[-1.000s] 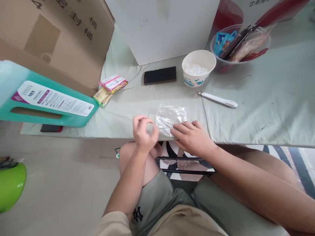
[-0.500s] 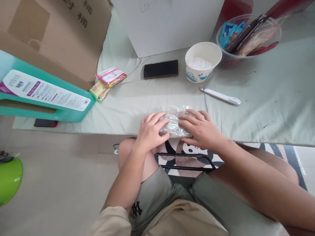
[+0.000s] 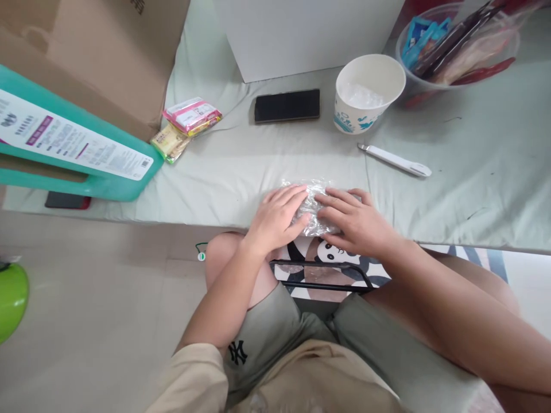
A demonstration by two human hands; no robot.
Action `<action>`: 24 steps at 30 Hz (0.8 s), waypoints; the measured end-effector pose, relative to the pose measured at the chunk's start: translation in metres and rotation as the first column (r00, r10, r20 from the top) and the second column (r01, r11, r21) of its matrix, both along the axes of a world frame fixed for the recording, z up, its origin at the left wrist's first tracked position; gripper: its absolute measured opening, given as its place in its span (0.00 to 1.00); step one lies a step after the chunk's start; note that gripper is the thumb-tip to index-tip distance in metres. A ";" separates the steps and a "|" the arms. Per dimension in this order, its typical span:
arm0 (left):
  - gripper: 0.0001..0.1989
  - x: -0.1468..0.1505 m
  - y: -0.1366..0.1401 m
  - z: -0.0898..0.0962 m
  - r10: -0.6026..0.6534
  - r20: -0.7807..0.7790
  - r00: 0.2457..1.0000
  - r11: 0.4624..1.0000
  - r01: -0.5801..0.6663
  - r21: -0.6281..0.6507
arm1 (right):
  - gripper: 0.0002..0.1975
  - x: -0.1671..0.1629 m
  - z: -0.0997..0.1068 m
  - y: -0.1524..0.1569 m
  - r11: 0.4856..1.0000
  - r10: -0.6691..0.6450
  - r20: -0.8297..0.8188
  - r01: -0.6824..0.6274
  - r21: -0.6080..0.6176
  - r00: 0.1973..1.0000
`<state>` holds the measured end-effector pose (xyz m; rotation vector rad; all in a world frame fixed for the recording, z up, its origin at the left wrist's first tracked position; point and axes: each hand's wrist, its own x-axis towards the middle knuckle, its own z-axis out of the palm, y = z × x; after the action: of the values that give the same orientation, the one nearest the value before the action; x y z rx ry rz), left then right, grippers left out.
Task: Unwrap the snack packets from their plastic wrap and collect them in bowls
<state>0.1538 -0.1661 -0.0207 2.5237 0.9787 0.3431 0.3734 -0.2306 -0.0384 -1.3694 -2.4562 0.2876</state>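
A crumpled sheet of clear plastic wrap (image 3: 315, 215) lies at the front edge of the cloth-covered table. My left hand (image 3: 282, 218) rests on its left part, fingers stretched out and flat. From the other side, my right hand (image 3: 350, 218) lies on the wrap with its fingers spread. A narrow strip of shiny plastic shows between the two sets of fingertips; the rest is under the hands. Behind the right hand is a white-handled peeler-like tool (image 3: 395, 160), with a short metal tip. A paper tub (image 3: 359, 123) beyond it holds more clear plastic.
A black phone (image 3: 287, 106) lies before a white box (image 3: 301, 37). Snack packets (image 3: 192, 116) sit left, beside a teal jug (image 3: 124, 186) and a cardboard box (image 3: 107, 69). A clear bowl (image 3: 456, 77) of pouches stands far right.
My left hand has slid right over the plastic wrap, closer to my right hand, covering more of it. The view has shifted slightly; the items on the table stay where they were.
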 end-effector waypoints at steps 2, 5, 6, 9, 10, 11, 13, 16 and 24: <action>0.21 -0.002 0.004 -0.001 0.068 -0.049 0.997 0.998 -0.069 -0.010 | 0.13 0.001 0.000 0.000 1.000 0.000 -0.013 0.000 -0.006 1.000; 0.20 -0.011 0.008 -0.003 0.185 -0.020 0.982 0.981 -0.184 0.053 | 0.12 0.002 0.000 0.000 1.000 0.007 -0.029 -0.007 0.001 1.000; 0.21 -0.014 0.009 -0.003 0.195 0.016 0.981 0.978 -0.196 0.069 | 0.11 0.002 0.000 -0.001 1.000 0.004 -0.048 -0.004 0.009 0.999; 0.30 -0.020 0.005 -0.004 0.001 0.127 0.992 0.998 -0.009 0.062 | 0.10 0.004 0.001 -0.001 0.997 -0.063 -0.188 0.068 0.020 0.980; 0.31 -0.020 0.003 -0.004 -0.083 0.146 0.986 0.996 0.076 0.053 | 0.10 0.005 0.002 -0.001 0.994 -0.105 -0.251 0.110 0.005 0.962; 0.28 -0.019 0.000 -0.004 -0.132 0.153 0.979 0.991 0.127 0.044 | 0.10 0.005 0.003 0.000 0.988 -0.149 -0.308 0.150 -0.024 0.939; 0.15 -0.014 -0.006 -0.004 -0.096 0.167 0.981 0.995 0.093 0.027 | 0.10 0.008 0.006 0.001 0.972 -0.234 -0.378 0.211 -0.101 0.896; 0.08 -0.007 -0.010 -0.004 0.114 0.242 0.964 0.993 -0.107 -0.044 | 0.10 0.009 0.010 0.005 0.937 -0.348 -0.391 0.306 -0.166 0.852; 0.17 0.006 -0.004 -0.013 0.398 0.309 0.864 0.917 -0.370 -0.147 | 0.14 0.003 -0.003 0.020 0.861 -0.508 -0.336 0.455 -0.227 0.793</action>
<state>0.1593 -0.1704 -0.0334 2.0854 1.3184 0.8027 0.3768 -0.2105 -0.0414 -1.7477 -1.7200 0.5452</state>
